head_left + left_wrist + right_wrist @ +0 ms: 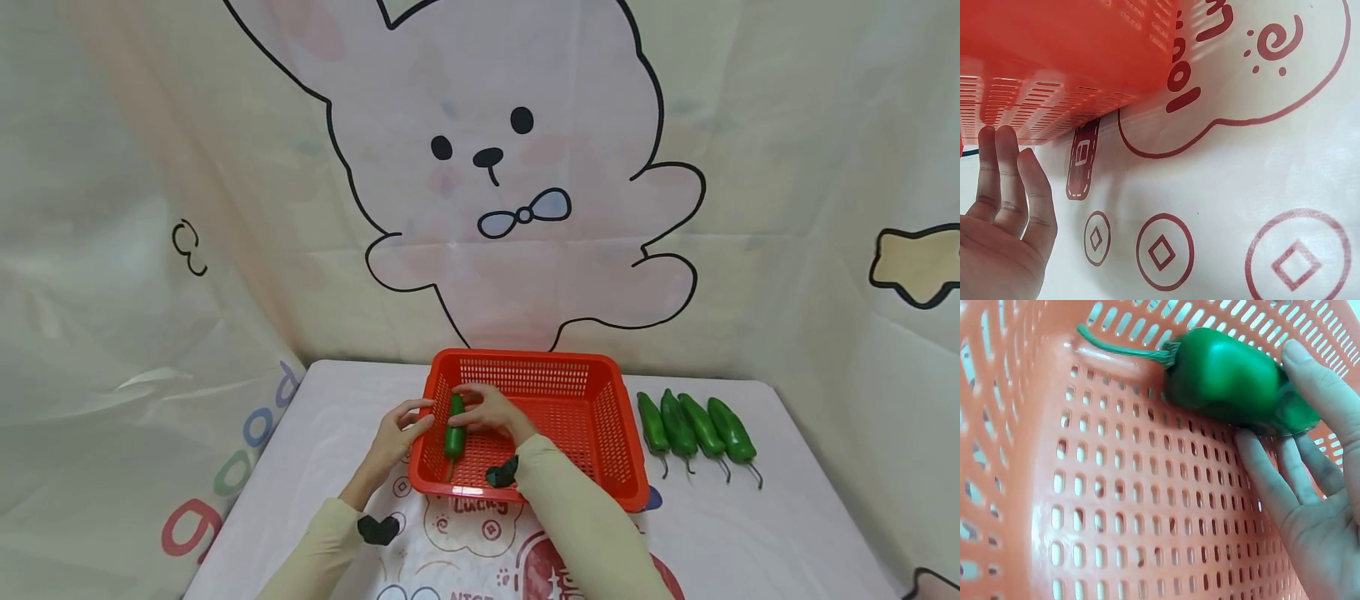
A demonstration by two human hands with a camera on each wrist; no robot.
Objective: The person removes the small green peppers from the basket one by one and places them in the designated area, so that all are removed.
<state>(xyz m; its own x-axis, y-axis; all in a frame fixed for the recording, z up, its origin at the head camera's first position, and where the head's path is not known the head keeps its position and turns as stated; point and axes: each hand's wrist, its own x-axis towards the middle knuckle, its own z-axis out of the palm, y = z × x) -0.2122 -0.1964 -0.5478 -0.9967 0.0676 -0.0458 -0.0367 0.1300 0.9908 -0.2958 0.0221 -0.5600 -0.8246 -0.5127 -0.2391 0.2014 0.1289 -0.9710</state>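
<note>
A red plastic basket (633, 450) with slotted walls stands on the table. Inside it, along its left wall, lies a green pepper (454, 440) with its stem toward the near side. My right hand (491, 412) reaches into the basket and holds that pepper between thumb and fingers; in the right wrist view the thumb (1310, 369) is on one side and the fingers on the other. My left hand (392, 437) is at the basket's left side. In the left wrist view its fairly straight fingers (1010, 162) touch the outer wall.
Several green peppers (701, 429) lie in a row right of the basket, stems toward me. A white printed cloth (367, 383) covers the table. Behind it hangs a curtain (510, 283) with a cartoon figure, and curtains also stand at both sides.
</note>
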